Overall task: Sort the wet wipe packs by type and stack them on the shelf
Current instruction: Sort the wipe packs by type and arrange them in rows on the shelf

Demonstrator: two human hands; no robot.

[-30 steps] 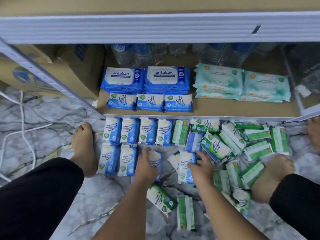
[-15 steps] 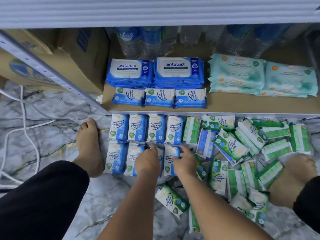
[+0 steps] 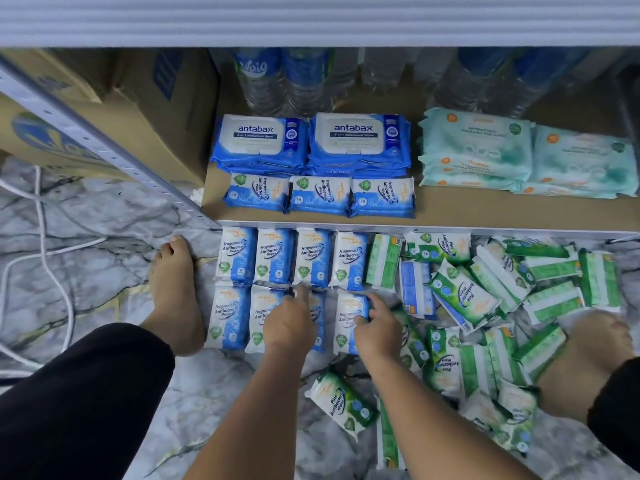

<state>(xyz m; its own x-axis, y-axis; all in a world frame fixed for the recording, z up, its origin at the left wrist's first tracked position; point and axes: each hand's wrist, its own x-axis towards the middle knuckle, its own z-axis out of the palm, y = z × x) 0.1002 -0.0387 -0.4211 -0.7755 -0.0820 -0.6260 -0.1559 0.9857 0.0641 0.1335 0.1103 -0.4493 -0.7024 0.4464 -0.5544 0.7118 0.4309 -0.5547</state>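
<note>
Small blue Fragrance Free packs (image 3: 273, 258) lie in two rows on the marble floor, just in front of the shelf board (image 3: 485, 209). My left hand (image 3: 291, 320) rests on the third pack of the near row (image 3: 320, 323), with its index finger stretched forward. The fourth pack of that row (image 3: 348, 317) is gripped at its right edge by my right hand (image 3: 377, 327). Green Pine packs (image 3: 464, 299) lie in a loose heap to the right. On the shelf are two Antabax stacks (image 3: 360, 140), three small blue stacks (image 3: 318, 195) and teal packs (image 3: 478, 147).
Water bottles (image 3: 287, 81) stand at the back of the shelf. A cardboard box (image 3: 104, 109) sits left of the slanted shelf upright (image 3: 104, 147). A white cable (image 3: 45, 237) runs over the floor at left. My bare feet (image 3: 173, 292) (image 3: 588, 358) flank the packs.
My right hand has brought a blue pack leftward from the heap into the near row beside my left hand. The view has moved closer to the shelf.
</note>
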